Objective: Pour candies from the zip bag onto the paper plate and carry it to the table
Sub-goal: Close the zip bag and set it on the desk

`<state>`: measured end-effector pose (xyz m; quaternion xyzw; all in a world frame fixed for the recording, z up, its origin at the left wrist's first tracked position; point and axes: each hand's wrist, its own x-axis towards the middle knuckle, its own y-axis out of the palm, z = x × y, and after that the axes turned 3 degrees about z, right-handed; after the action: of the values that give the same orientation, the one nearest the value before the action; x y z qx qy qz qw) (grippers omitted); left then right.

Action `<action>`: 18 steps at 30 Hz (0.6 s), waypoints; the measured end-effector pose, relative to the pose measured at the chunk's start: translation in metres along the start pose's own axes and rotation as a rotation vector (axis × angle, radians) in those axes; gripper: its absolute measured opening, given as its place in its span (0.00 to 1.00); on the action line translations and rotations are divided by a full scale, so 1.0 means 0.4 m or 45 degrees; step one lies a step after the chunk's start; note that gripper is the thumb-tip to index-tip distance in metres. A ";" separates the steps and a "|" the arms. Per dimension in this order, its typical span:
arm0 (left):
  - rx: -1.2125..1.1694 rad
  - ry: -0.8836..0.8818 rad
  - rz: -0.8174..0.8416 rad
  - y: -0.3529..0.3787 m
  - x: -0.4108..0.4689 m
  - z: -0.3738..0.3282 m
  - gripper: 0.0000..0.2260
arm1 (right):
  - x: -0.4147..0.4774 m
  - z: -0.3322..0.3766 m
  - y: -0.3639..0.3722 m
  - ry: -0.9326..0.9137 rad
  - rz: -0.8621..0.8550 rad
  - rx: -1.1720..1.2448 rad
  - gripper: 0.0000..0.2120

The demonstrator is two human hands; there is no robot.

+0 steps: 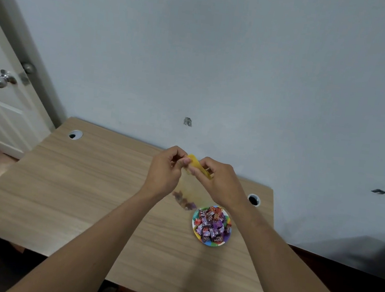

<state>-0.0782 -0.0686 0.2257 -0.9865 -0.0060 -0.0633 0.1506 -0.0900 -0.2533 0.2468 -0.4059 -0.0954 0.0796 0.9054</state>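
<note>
A clear zip bag [189,188] with a yellow zip strip hangs upright above the wooden desk, a few wrapped candies [184,202] still at its bottom. My left hand [165,169] and my right hand [218,180] both pinch the yellow top edge, one on each side. Just below and right of the bag sits a small paper plate [194,223] with a coloured rim, heaped with several purple and red wrapped candies [212,225]. The bag's lower part is blurred.
The wooden desk [73,192] stands against a pale blue wall and has two round cable holes [75,135] [253,199]. A white door with a metal knob [1,80] is at the left. Dark floor lies beyond the desk's right edge.
</note>
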 end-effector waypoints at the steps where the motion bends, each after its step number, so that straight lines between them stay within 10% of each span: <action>1: 0.010 0.004 -0.013 0.003 0.001 -0.006 0.06 | -0.002 -0.006 -0.003 0.004 -0.005 -0.003 0.13; 18: -0.186 -0.200 -0.201 0.000 0.061 -0.010 0.08 | -0.049 -0.086 -0.028 0.050 -0.079 -0.080 0.14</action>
<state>-0.0546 -0.0698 0.2326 -0.9933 -0.0907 0.0024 0.0721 -0.1001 -0.2899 0.2305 -0.4326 -0.0925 0.0403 0.8959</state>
